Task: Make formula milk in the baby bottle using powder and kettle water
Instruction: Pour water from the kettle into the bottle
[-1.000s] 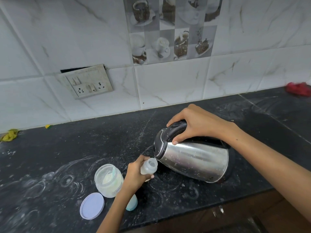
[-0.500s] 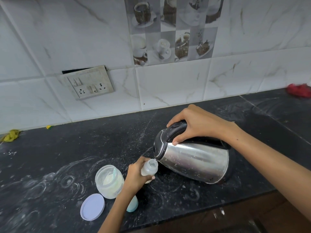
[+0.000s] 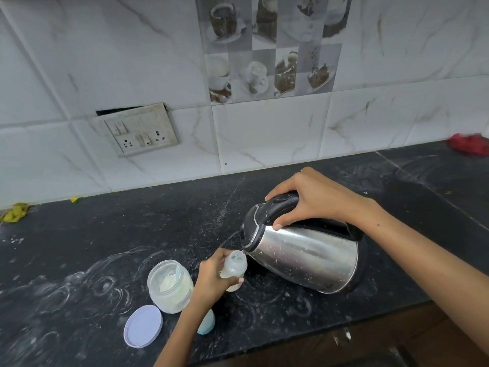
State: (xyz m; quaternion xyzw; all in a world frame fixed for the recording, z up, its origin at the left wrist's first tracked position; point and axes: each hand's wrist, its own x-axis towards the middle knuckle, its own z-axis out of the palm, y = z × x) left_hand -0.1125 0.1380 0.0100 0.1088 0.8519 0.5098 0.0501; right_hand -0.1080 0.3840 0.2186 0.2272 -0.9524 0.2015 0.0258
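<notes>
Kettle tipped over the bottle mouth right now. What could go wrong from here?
1. The baby bottle has a narrow mouth; water from the kettle may miss it and run over the left hand.
2. The right hand has a finger on the steel body, possibly hot.

The left hand (image 3: pixel 211 279) reaches in from the near edge, fingers curled in a grip; the right hand (image 3: pixel 309 197), farther right, is wrapped closed, its forearm running off near right.
</notes>
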